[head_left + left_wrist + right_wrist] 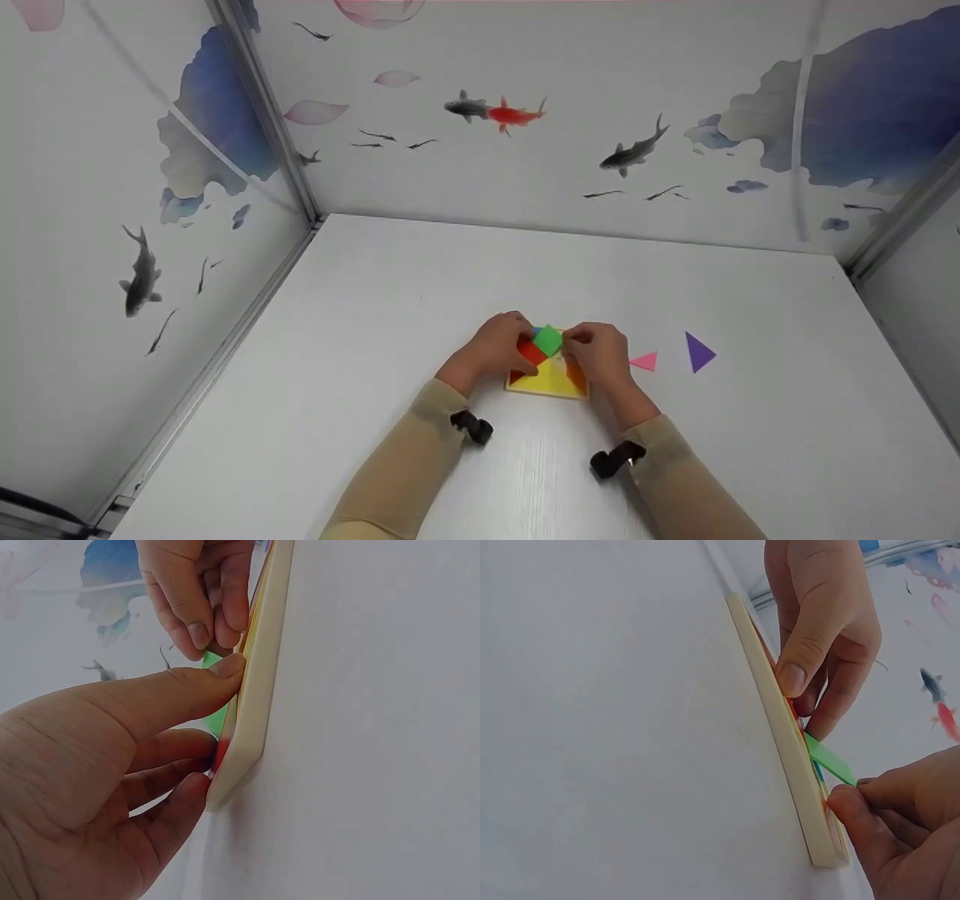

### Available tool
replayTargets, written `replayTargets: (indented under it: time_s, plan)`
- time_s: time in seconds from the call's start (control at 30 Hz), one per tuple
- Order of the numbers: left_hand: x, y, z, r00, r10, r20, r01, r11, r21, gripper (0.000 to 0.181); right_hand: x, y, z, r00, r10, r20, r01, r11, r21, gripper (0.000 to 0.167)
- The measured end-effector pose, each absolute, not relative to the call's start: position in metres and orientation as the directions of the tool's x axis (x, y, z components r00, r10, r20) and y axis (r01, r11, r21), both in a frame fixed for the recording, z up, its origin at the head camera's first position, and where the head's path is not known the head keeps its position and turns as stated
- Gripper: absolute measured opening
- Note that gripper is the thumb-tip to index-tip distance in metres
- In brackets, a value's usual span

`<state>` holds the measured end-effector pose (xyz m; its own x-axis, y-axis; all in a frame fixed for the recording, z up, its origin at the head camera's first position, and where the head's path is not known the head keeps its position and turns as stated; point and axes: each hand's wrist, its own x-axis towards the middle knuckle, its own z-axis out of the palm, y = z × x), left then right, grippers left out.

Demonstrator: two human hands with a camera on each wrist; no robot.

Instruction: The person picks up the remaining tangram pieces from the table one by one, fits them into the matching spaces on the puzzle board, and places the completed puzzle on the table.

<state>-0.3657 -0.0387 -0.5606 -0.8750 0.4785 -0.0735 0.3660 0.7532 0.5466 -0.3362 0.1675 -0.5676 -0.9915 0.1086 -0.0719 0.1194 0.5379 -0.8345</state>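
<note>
A shallow wooden tray [547, 394] of tangram pieces lies on the white table. Within it show a yellow piece [551, 381], a red piece [532, 351], an orange piece [576, 377] and a bit of blue. My right hand [602, 354] pinches one corner of a green square piece [831, 760], which stands tilted with its other end down at the tray. At the tray's left side, my left hand [496, 343] rests thumb and fingertips on the pieces and edge. Its thumb [187, 694] lies extended over the tray; the fingers partly hide the red piece.
To the right of my right hand lie a small pink triangle [648, 361] and a larger purple triangle [700, 352]. White walls printed with fish surround the table [420, 285] at the left, back and right. A black wrist mount [472, 427] sits on each sleeve.
</note>
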Motion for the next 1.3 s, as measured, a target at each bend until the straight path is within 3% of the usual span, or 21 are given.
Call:
replayTargets:
  time_s: [0.53,0.8,1.3]
  plan:
    - [-0.3670,-0.0382,-0.5626,-0.879,0.471,-0.080,0.356,0.758,0.546,0.058,-0.3359,0.1696,-0.5639,-0.987,0.123,-0.106,0.157,0.555,-0.817,0.015]
    - [-0.3652,-0.0376,-0.5609,-0.876,0.475,-0.088,0.368,0.775,0.514,0.066,-0.3366,0.1700,-0.5674,-0.993,0.104,-0.060,0.109,0.571,-0.814,0.016]
    - [-0.3631,-0.0361,-0.5573,-0.836,0.539,-0.101,0.446,0.775,0.447,0.054,-0.3375,0.1714,-0.5633,-0.986,0.062,-0.152,0.160,0.580,-0.799,0.020]
